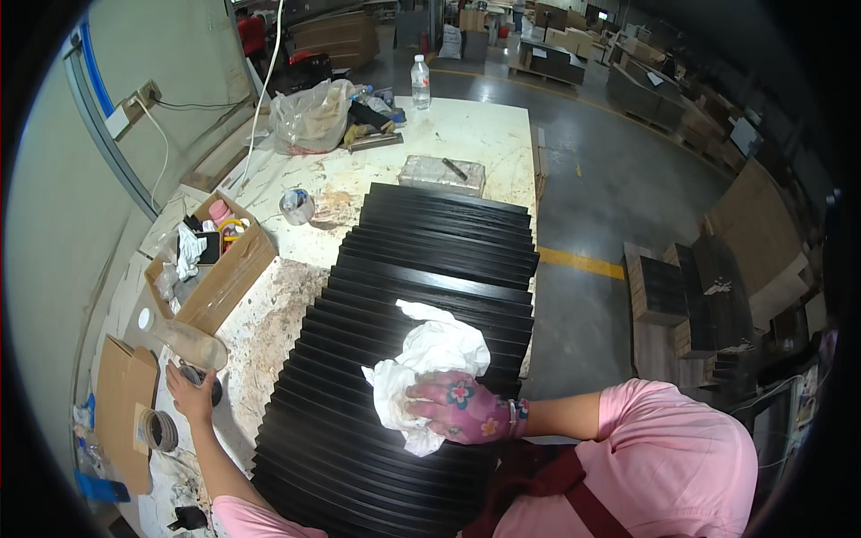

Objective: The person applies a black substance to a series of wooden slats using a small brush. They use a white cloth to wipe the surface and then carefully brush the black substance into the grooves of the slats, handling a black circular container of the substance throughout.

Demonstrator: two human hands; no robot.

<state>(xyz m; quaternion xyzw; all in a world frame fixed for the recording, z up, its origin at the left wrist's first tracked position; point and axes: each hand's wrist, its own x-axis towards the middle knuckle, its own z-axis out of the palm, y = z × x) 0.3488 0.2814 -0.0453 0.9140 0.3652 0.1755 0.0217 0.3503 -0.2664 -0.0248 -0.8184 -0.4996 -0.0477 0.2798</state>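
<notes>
Rows of overlapping black slats (386, 336) cover the middle of the workbench. On top of them my right hand (457, 408), in a pink flowered glove, is closed on a crumpled white cloth (448, 345) and presses it against the slats. Far to the left, my bare left hand (190, 396) curls its thumb and fingers about a small dark round jar (213, 386). A clear bottle with a white cap (184, 339) lies tilted just beyond that hand. Nearer to me stands a grey ribbed round container (160, 431).
An open cardboard box (238, 278) of odds and ends sits at the left, with a tape roll (297, 207) beyond. Plastic bags (312, 117) and a water bottle (420, 82) stand at the far end. A wrapped block (430, 173) touches the slats' far edge.
</notes>
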